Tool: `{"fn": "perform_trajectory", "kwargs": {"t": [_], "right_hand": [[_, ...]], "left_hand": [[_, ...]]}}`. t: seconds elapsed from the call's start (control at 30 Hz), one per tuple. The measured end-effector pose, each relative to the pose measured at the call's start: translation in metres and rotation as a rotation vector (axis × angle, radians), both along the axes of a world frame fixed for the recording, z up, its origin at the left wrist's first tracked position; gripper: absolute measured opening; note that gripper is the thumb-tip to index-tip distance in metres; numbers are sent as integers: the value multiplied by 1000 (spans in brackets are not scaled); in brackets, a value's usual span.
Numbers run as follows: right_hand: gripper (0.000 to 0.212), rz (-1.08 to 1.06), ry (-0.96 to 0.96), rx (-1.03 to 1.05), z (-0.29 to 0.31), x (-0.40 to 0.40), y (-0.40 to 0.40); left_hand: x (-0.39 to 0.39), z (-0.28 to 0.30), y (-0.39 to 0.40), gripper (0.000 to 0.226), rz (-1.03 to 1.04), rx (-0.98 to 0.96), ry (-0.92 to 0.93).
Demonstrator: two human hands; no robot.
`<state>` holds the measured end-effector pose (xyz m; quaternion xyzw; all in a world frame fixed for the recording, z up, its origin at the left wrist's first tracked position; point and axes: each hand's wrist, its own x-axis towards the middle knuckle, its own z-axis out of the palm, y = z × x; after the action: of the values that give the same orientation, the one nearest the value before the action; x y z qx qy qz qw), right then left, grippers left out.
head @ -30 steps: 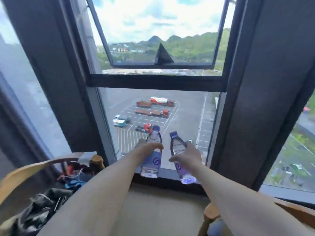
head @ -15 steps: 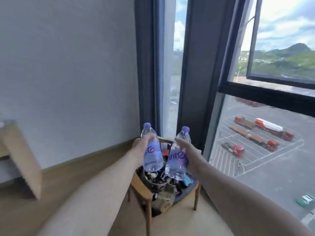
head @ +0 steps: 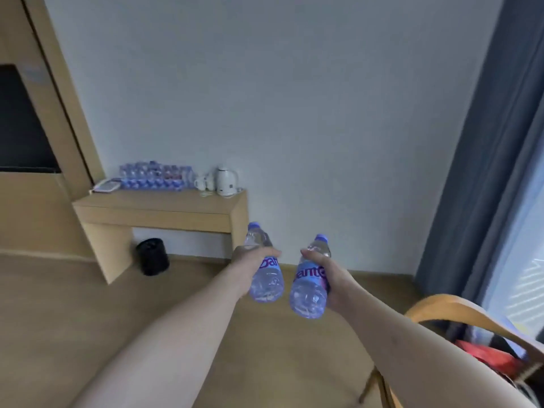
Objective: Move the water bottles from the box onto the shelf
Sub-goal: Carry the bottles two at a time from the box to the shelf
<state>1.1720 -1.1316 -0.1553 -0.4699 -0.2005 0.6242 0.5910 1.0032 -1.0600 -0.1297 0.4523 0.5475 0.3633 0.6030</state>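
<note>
While my left hand [head: 250, 262] and right hand [head: 329, 278] each wrap their fingers round an upright water bottle [head: 263, 269], caps tipped away, I judge the shelf [head: 159, 209] lies far and to the left, nearer the left hand, beside rows of bottles [head: 154, 175] already there.

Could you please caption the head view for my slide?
Left hand and right hand each hold a water bottle, facing a wooden shelf lined with bottles and a kettle.
</note>
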Motion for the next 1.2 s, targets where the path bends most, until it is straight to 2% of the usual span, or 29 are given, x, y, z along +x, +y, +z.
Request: {"fn": "perform_trajectory", "kwargs": {"t": [0.07,0.27,0.5,0.6,0.73,0.83,1.0,1.2], "right_hand": [[58,83,-42,15,7,-14,51],[33,315,6,33,11,-79,180],[27,507,48,30,0,-183,290],[31,527,35,42,-6,-227,336],[25,517,34,47,-6,-283,399],[32,499,31,35,-1,-319,443],[41,450,63,39,3,-361,510],[49,400,77,-14,-14,-385,598]], "left_hand": [[-20,7,37,38,62,9,-9],[-93,14,116,60,226,48,10],[-195,1,199,54,366,36,39],[-239,-4,243,48,386,49,32],[-295,-4,307,40,359,56,22],[-333,1,357,33,318,42,36],[-377,5,437,35,236,27,41],[-403,-17,525,37,215,14,26]]}}
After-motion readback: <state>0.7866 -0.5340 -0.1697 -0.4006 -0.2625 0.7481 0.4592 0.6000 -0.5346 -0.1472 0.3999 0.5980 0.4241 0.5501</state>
